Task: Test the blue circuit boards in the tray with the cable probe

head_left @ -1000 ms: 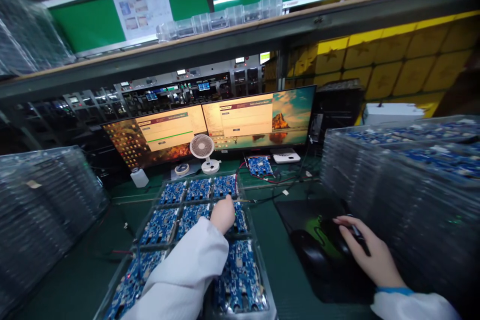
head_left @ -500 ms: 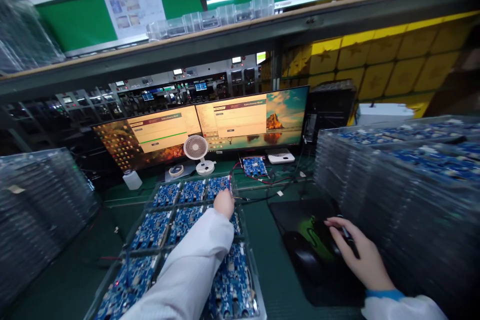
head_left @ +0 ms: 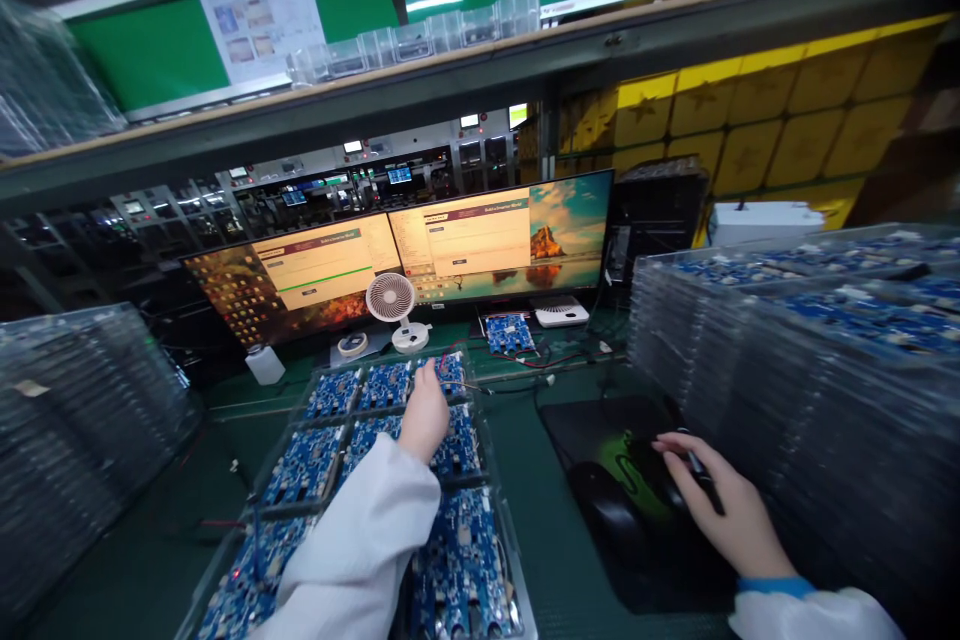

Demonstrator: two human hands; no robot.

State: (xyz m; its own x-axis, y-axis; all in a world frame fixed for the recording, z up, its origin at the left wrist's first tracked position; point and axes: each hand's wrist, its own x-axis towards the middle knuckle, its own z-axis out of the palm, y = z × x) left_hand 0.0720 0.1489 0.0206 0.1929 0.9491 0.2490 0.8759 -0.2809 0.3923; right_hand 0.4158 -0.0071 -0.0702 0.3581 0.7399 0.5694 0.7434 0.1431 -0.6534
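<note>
My left hand (head_left: pixel 426 417) reaches over a clear tray (head_left: pixel 517 570) of blue circuit boards. Its fingers are closed at the left edge of the far right circuit board (head_left: pixel 451 372); what they grip, if anything, is hidden. Thin red and dark wires (head_left: pixel 480 389) run from that board to the right across the bench. A dark pen (head_left: pixel 703 482) is held in my right hand (head_left: pixel 731 510), its fingers curled above the right side of a black mouse pad (head_left: pixel 570 430). A black mouse (head_left: pixel 611 502) lies left of that hand.
Stacked trays of boards stand at right (head_left: pixel 705 340) and left (head_left: pixel 82 440). Behind the tray are a small white fan (head_left: pixel 391 298), two monitors (head_left: pixel 480 245), a separate wired board (head_left: pixel 509 332) and a white bottle (head_left: pixel 265 364). A shelf (head_left: pixel 450 70) crosses above.
My left hand has moved left and a little nearer, away from the right edge of the far right board. My right hand keeps the pen and has barely shifted.
</note>
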